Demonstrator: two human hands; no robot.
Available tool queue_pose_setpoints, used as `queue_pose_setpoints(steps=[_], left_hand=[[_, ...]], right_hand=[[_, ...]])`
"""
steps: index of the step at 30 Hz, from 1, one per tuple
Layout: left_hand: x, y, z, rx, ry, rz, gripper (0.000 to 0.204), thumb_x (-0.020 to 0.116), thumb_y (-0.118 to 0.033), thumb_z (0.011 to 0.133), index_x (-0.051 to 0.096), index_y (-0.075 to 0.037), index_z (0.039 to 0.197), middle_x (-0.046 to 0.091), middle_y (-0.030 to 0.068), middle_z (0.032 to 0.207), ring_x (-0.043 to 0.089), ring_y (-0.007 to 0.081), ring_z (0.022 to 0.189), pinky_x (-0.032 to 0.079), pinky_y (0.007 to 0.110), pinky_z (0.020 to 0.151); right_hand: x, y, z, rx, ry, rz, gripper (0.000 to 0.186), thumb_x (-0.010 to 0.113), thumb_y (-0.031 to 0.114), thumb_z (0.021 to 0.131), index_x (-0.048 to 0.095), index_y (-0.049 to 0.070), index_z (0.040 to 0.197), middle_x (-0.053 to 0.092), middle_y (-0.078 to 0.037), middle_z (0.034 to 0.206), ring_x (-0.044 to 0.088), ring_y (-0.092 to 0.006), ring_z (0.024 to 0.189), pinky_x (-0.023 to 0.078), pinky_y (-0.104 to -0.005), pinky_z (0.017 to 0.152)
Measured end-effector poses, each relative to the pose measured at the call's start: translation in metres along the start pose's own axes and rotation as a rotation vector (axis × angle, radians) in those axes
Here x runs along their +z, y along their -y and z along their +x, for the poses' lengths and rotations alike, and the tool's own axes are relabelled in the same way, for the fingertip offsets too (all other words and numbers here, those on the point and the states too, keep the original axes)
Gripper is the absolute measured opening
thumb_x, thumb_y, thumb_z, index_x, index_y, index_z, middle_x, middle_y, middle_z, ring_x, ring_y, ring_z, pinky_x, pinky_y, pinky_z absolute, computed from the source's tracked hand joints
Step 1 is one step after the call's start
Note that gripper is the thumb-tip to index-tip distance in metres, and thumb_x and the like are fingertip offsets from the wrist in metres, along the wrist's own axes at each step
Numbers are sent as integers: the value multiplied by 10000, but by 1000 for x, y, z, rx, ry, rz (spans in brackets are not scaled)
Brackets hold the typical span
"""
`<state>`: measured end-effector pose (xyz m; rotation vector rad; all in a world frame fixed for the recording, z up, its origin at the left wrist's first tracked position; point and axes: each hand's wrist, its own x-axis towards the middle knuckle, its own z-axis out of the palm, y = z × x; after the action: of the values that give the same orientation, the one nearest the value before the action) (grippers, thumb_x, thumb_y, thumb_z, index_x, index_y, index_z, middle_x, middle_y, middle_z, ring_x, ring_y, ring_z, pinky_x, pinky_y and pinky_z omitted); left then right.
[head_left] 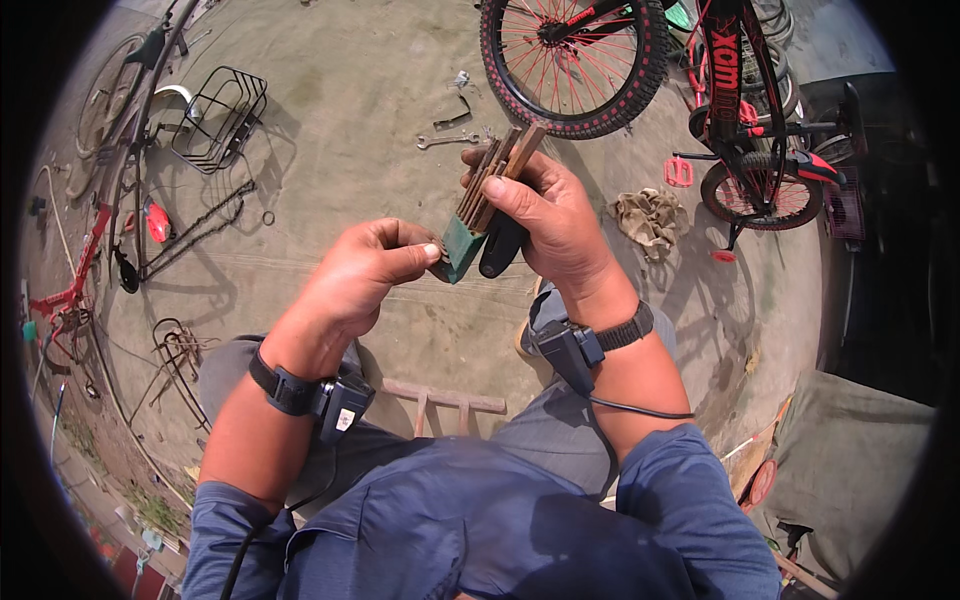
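While the left hand (365, 268) pinches a green holder (458, 248) between thumb and curled fingers, the right hand (562, 218) grasps the brown metal keys (482, 188) that project from it, thumb pressed across their shafts. From my remote post I read both hands as closed on one tool, seemingly a folding hex-key set, raised in front of the body and well apart from the ground (340, 150). A black handle piece (505, 243) shows just beside the holder, under the right hand; I cannot tell how the two are joined.

As to progress, I judge the work to be at the stage of handling the tool. Several keys stand out of the holder, one seemingly broader than the rest; none is parted clear of the bundle, and none touches the bicycle. Singling one out appears undone.

Beyond the hands, a wrench (447, 140) lies on the ground, near the red-spoked wheel (553, 33) of a black-and-red bicycle (724, 80). To the right of the right hand I note a crumpled tan cloth (650, 222). Farther out on the left are a black wire basket (220, 120) and, near the rim, a red frame (85, 265).
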<state>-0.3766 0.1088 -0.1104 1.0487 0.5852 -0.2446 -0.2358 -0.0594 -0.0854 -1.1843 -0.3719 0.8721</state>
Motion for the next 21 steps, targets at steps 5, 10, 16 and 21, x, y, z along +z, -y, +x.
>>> queue_pose_setpoints(steps=[5, 10, 16, 21], left_hand=[[4, 6, 1, -2, -17, -6, 200, 731, -131, 879, 668, 24, 989, 639, 26, 861, 519, 93, 753, 419, 243, 695], [0, 9, 4, 54, -50, 7, 199, 743, -145, 860, 667, 20, 943, 625, 26, 853, 543, 114, 771, 431, 255, 700], [9, 17, 5, 465, -275, 566, 189, 744, -160, 832, 668, -1, 900, 633, 124, 932, 619, 235, 852, 505, 333, 756], [17, 19, 2, 335, -151, 278, 202, 686, -156, 929, 620, 21, 1001, 668, 46, 874, 603, 91, 793, 507, 269, 702]], right_hand=[[0, -1, -4, -18, -9, -18, 335, 729, 200, 901, 637, -2, 1152, 672, -32, 972, 631, -101, 879, 510, -262, 790], [-2, -3, -2, -20, -84, 31, 300, 722, 180, 914, 609, 14, 1137, 634, -23, 992, 614, -104, 878, 516, -275, 794], [-5, -10, 0, -41, -181, 2, 257, 658, 181, 957, 591, 43, 1164, 645, -51, 1051, 618, -129, 948, 511, -288, 837], [-8, -6, -2, -51, -227, 2, 259, 640, 193, 967, 593, 36, 1167, 652, -62, 1054, 622, -139, 950, 503, -294, 864]])
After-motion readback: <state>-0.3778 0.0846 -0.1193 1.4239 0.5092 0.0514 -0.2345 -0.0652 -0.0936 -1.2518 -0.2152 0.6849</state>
